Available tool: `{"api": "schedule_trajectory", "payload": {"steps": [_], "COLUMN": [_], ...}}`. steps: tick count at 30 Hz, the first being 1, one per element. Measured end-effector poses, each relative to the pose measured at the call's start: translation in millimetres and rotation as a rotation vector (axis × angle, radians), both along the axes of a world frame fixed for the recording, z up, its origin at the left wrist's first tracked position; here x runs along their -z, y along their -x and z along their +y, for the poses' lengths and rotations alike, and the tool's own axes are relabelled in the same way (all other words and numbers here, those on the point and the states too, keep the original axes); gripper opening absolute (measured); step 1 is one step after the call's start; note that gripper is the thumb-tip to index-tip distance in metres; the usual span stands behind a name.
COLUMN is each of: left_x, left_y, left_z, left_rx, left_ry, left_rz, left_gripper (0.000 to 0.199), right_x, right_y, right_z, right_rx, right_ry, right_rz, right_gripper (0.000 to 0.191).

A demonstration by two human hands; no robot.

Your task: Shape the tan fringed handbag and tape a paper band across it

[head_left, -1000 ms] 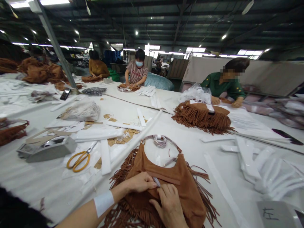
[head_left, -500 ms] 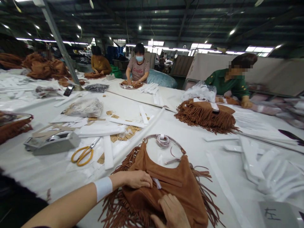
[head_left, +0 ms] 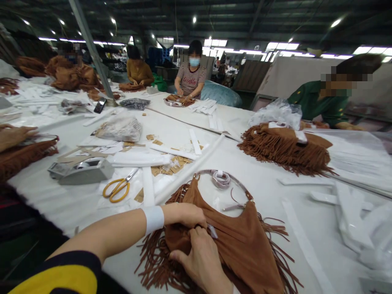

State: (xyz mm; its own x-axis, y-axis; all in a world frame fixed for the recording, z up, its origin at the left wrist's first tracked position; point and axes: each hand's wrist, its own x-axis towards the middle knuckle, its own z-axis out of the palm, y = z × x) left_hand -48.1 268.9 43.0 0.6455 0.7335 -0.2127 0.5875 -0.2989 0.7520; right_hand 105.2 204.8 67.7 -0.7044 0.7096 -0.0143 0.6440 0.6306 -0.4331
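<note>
A brown suede bag with long fringe point(head_left: 248, 245) lies on the white table point(head_left: 183, 185) right in front of me. My left hand point(head_left: 186, 215) curls over the bag's upper edge, and my right hand point(head_left: 196, 255) pinches the suede just below it. A small white tag point(head_left: 212, 231) sticks out beside my fingertips. The bag's thin strap point(head_left: 226, 176) arcs across the table above the bag, with a small coil of wrapped cord point(head_left: 221, 179) on it. My hands hide part of the bag's front.
Yellow-handled scissors point(head_left: 118, 190), a grey tape dispenser point(head_left: 81, 171), cardboard tags and white strips lie to the left. Another fringed bag point(head_left: 284, 149) lies to the right. Several co-workers sit around the long table, and a hand point(head_left: 14, 136) rests on a bag at far left.
The view has swung left, so everything sits further right. My hands have moved closer together, and the suede between them is now gathered, hiding the flat band seen earlier.
</note>
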Motion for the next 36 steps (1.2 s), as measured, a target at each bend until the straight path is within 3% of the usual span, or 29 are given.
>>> {"api": "schedule_trajectory", "payload": {"steps": [3, 6, 11, 13, 16, 20, 23, 28, 31, 34, 36], "left_x": [-4.0, -1.7, 16.0, 22.7, 26.8, 27.8, 31.9, 38.9, 38.2, 35.2, 33.6], "left_y": [8.3, 21.5, 32.9, 31.5, 28.2, 27.7, 29.4, 29.3, 29.2, 30.9, 31.8], "left_z": [18.3, 25.0, 7.1, 1.5, 1.0, 4.0, 3.4, 5.0, 6.3, 4.6, 3.3], "left_rx": [0.054, 0.098, 0.071, 0.018, 0.0, 0.033, 0.072, 0.174, 0.201, 0.192, 0.18], "left_ry": [-0.035, -0.038, -0.039, -0.028, -0.015, -0.039, -0.102, -0.208, -0.25, -0.271, -0.276], "left_rz": [-0.036, -0.1, -0.18, -0.195, -0.192, -0.166, -0.177, -0.195, -0.214, -0.239, -0.253], "left_gripper": [0.025, 0.031, 0.02, 0.016, 0.019, 0.02, 0.02, 0.021, 0.021, 0.023, 0.024], "right_x": [3.9, 16.5, 44.8, 49.2, 45.5, 33.5, 23.9, 7.3, 4.9, 16.9, 32.2], "right_y": [7.2, 0.0, -34.1, -43.0, -42.5, -23.7, -7.4, 13.0, 13.3, -0.6, -13.6], "right_z": [-1.1, -2.5, 1.3, 3.2, -0.2, -14.7, -24.0, -30.2, -29.5, -25.8, -22.2], "right_rx": [0.02, -0.121, -0.356, -0.385, -0.296, -0.064, -0.004, 0.042, 0.045, -0.024, -0.107], "right_ry": [-0.081, -0.142, -0.366, -0.443, -0.413, -0.379, -0.399, -0.372, -0.267, -0.199, -0.274], "right_rz": [-0.072, -0.06, 0.287, 0.373, 0.314, 0.028, -0.109, -0.204, -0.254, -0.182, -0.059], "right_gripper": [0.043, 0.029, 0.01, 0.015, 0.012, 0.042, 0.037, 0.03, 0.026, 0.015, 0.014]}}
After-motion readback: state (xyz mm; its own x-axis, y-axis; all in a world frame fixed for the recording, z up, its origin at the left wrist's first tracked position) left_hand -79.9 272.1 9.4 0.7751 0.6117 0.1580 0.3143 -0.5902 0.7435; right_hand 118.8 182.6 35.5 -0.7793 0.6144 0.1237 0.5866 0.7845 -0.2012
